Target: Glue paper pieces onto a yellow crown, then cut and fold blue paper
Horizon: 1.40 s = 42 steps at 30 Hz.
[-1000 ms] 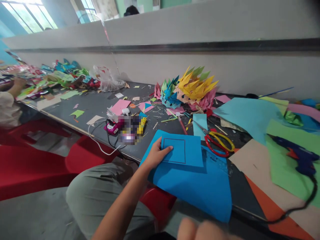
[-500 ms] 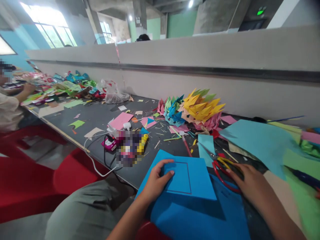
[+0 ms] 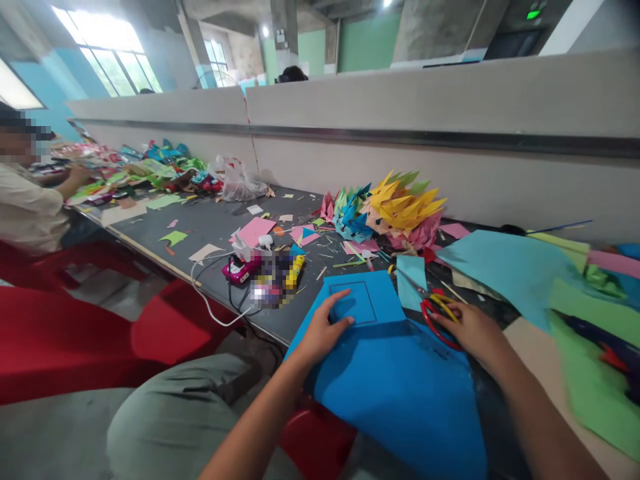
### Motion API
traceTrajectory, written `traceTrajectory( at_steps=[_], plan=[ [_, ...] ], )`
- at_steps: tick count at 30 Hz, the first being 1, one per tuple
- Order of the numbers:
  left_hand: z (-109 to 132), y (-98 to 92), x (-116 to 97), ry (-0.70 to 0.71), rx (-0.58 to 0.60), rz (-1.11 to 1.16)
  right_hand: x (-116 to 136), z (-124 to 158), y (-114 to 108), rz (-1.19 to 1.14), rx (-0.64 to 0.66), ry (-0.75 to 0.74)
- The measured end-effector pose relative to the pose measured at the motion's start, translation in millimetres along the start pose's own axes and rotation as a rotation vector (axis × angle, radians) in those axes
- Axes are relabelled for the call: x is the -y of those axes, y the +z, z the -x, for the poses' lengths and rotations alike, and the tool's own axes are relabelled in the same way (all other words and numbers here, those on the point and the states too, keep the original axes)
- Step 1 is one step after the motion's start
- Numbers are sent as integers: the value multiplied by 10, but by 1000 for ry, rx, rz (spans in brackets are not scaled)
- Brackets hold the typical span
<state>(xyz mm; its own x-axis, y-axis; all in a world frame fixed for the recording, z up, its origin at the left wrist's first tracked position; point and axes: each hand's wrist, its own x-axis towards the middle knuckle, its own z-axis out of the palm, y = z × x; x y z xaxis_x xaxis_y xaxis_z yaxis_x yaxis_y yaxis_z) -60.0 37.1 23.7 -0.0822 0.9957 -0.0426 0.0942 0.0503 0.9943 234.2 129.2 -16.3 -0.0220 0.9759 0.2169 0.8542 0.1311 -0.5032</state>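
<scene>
My left hand (image 3: 323,333) pinches the near left edge of a blue paper sheet (image 3: 400,393) that hangs over the table's front edge; a square is drawn on its folded top part (image 3: 361,303). Fingers of my right hand (image 3: 473,330) are curled around the handles of the red and yellow scissors (image 3: 437,310), which lie on the dark table (image 3: 210,223) just right of the sheet. The scissor blades point away toward a small light-blue paper piece (image 3: 413,280).
A pile of folded paper spikes (image 3: 395,210) stands at the back by the wall. Large teal, green and tan sheets (image 3: 515,270) cover the right side. Cables and a pink device (image 3: 240,267) lie to the left. Another person (image 3: 25,200) sits far left on red chairs (image 3: 75,333).
My right hand came up from below, reached the scissors and now closes on their handles. The view lifted and shifted slightly. My left hand stays on the blue sheet.
</scene>
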Motion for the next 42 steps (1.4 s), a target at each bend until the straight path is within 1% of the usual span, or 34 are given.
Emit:
traceTrajectory(
  at_steps=[2,4,7,11,13,15,16,18,20,21,24,26,28,31,33,35,36,39,42],
  plan=[
    [-22,14,20,14,-25,-19,98,29,-50,79,31,27],
    [-40,29,29,-4,-19,-19,184,73,-110,124,-50,34],
    [-52,44,33,-28,-10,-32,269,139,-227,87,-205,33],
    [-63,55,70,-38,-6,-49,348,203,-415,-44,-302,-18],
    [-65,63,90,-35,-11,-51,393,230,-495,-71,-338,43],
    [-61,69,88,-37,-10,-54,445,267,-544,-125,-338,157],
    [-57,71,78,-38,-9,-55,474,293,-553,-186,-306,212],
    [-47,69,43,-30,-19,-54,541,370,-538,-402,-185,286],
    [-38,62,6,-9,-45,-49,618,485,-492,-678,-52,308],
    [-33,56,-7,0,-58,-43,659,556,-467,-811,-13,310],
    [-19,41,-14,11,-82,-2,780,797,-419,-1102,-10,329],
    [-10,32,1,18,-97,42,842,960,-411,-1211,-3,333],
    [-1,22,18,38,-116,84,866,1110,-388,-1290,11,369],
    [21,13,25,71,-139,128,806,1309,-247,-1436,35,442],
    [59,21,-5,83,-153,149,725,1433,-97,-1501,88,487],
    [133,43,-72,95,-183,168,662,1561,31,-1458,262,536],
    [185,58,-119,102,-209,180,649,1627,65,-1433,277,535],
    [376,96,-280,117,-292,219,698,1810,29,-1368,254,472],
    [550,113,-415,134,-348,224,825,1923,-73,-1311,312,414]
  ],
)
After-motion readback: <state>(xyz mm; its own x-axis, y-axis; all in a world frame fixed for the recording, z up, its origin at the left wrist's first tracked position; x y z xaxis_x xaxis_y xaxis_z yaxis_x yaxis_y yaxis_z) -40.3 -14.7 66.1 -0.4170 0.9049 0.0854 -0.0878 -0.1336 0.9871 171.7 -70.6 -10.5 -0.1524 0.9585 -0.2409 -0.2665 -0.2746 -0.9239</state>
